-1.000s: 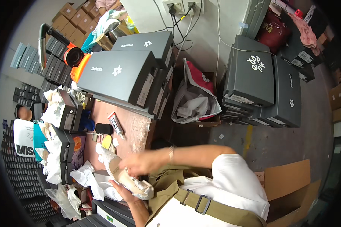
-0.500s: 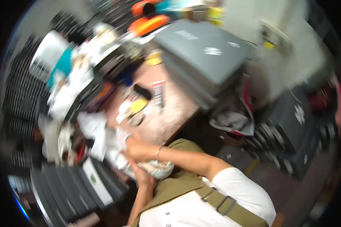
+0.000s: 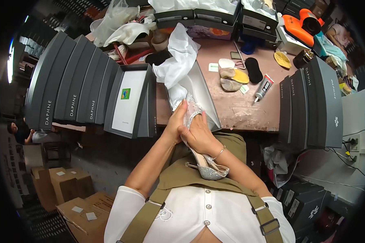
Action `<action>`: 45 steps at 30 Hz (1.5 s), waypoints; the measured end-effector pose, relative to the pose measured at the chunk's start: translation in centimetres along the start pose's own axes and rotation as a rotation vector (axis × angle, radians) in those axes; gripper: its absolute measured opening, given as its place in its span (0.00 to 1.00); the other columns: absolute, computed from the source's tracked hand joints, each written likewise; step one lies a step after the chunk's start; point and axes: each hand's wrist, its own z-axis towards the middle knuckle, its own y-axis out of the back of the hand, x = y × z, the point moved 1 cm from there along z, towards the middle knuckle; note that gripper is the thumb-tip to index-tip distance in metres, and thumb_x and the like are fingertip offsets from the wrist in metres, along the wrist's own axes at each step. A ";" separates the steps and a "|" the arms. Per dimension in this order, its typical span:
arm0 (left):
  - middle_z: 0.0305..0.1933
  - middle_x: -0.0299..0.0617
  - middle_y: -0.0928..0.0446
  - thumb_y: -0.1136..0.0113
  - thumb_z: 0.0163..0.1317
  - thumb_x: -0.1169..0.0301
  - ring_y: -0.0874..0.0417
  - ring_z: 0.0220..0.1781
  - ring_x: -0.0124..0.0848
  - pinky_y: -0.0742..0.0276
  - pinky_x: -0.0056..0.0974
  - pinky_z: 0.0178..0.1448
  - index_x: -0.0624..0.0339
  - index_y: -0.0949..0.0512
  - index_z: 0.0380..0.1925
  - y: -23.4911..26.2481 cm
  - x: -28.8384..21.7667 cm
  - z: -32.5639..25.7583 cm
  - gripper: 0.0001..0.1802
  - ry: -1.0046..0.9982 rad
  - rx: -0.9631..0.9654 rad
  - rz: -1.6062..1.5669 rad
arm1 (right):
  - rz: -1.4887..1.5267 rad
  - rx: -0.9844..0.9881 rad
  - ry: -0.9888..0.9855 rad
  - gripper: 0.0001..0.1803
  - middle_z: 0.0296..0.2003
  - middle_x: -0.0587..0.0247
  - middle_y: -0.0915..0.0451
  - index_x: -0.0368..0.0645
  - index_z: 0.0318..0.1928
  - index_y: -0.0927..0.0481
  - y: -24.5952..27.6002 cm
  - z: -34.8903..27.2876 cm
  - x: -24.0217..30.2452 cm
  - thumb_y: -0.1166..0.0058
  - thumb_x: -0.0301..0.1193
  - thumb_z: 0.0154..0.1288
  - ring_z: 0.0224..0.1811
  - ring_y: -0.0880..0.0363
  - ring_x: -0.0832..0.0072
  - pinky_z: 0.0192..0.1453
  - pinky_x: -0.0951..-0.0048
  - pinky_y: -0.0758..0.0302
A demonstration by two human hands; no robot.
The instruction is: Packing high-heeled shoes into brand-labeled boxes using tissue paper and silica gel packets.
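Both hands grip a glittery shoe [image 3: 202,161] over the lap: right hand [image 3: 198,135] fingers wrapped around its middle, left hand [image 3: 176,123] fingers pressed together against its toe. Beyond the fingertips lies an open box [image 3: 205,91] with tissue [image 3: 180,60] on the desk [image 3: 239,109].

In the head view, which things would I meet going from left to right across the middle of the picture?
Row of upright dark grey shoe boxes → left hand → right hand on a silver glitter high-heeled shoe → grey glue tube → second stack of dark grey boxes.
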 end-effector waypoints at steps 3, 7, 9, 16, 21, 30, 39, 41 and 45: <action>0.49 0.45 0.25 0.64 0.74 0.52 0.22 0.50 0.33 0.25 0.40 0.56 0.60 0.35 0.58 0.0 -0.3 -1.6 0.26 -0.030 0.033 0.039 | 0.085 0.071 0.058 0.41 0.57 0.31 0.38 0.24 0.62 0.42 1.1 -1.4 0.7 0.69 0.55 0.71 0.63 0.44 0.40 0.71 0.45 0.56; 0.51 0.48 0.27 0.66 0.74 0.52 0.23 0.51 0.36 0.25 0.43 0.56 0.60 0.40 0.63 1.4 1.1 -2.3 0.27 -0.047 0.080 0.040 | 0.254 0.359 0.128 0.31 0.61 0.37 0.39 0.28 0.61 0.38 4.9 -4.1 1.8 0.60 0.43 0.71 0.67 0.44 0.47 0.73 0.55 0.52; 0.52 0.49 0.28 0.66 0.74 0.52 0.23 0.51 0.38 0.24 0.45 0.56 0.60 0.41 0.64 0.9 0.4 -2.8 0.28 -0.074 0.111 0.007 | 0.332 0.411 0.202 0.27 0.63 0.39 0.38 0.29 0.59 0.34 6.0 -6.0 1.4 0.59 0.40 0.71 0.67 0.42 0.51 0.72 0.56 0.50; 0.61 0.51 0.33 0.62 0.68 0.41 0.28 0.61 0.41 0.32 0.46 0.65 0.63 0.48 0.67 -1.9 -1.4 -2.9 0.40 -0.278 0.232 -0.020 | 1.187 0.089 -0.536 0.23 0.45 0.64 0.23 0.36 0.60 0.32 4.9 -7.1 0.2 0.47 0.28 0.67 0.50 0.27 0.80 0.54 0.77 0.29; 0.63 0.45 0.34 0.54 0.71 0.53 0.31 0.64 0.35 0.36 0.39 0.67 0.58 0.45 0.66 -1.0 3.2 -6.5 0.31 -0.291 0.029 0.019 | 1.007 -0.069 -0.446 0.22 0.41 0.69 0.24 0.34 0.60 0.32 4.6 -5.7 -1.1 0.48 0.28 0.68 0.42 0.27 0.85 0.47 0.82 0.28; 0.38 0.45 0.23 0.53 0.71 0.63 0.19 0.27 0.32 0.18 0.36 0.32 0.59 0.38 0.58 1.5 -4.3 -2.6 0.20 0.175 0.193 0.294 | 0.526 -0.116 -0.091 0.32 0.55 0.55 0.28 0.38 0.65 0.37 9.3 0.5 0.6 0.42 0.29 0.63 0.54 0.26 0.74 0.51 0.71 0.25; 0.46 0.43 0.25 0.52 0.70 0.68 0.20 0.29 0.26 0.20 0.32 0.32 0.55 0.47 0.68 3.6 -4.4 -5.7 0.29 0.389 0.335 0.519 | 0.826 0.202 -0.181 0.41 0.63 0.55 0.33 0.36 0.69 0.43 7.6 -1.3 0.8 0.37 0.28 0.59 0.64 0.34 0.70 0.68 0.65 0.38; 0.51 0.45 0.26 0.51 0.69 0.69 0.20 0.44 0.32 0.24 0.35 0.49 0.57 0.43 0.66 4.3 -4.1 -5.8 0.27 0.274 0.351 0.653 | 0.819 0.199 -0.178 0.39 0.63 0.54 0.32 0.36 0.67 0.41 7.3 -2.0 0.8 0.36 0.28 0.58 0.65 0.34 0.70 0.69 0.66 0.38; 0.57 0.48 0.28 0.51 0.67 0.74 0.28 0.60 0.37 0.34 0.37 0.64 0.60 0.39 0.64 5.3 -3.1 -5.7 0.25 0.003 0.370 0.846 | 0.685 0.209 -0.088 0.36 0.62 0.54 0.30 0.37 0.66 0.37 7.5 -2.3 1.0 0.37 0.27 0.58 0.64 0.33 0.69 0.68 0.68 0.38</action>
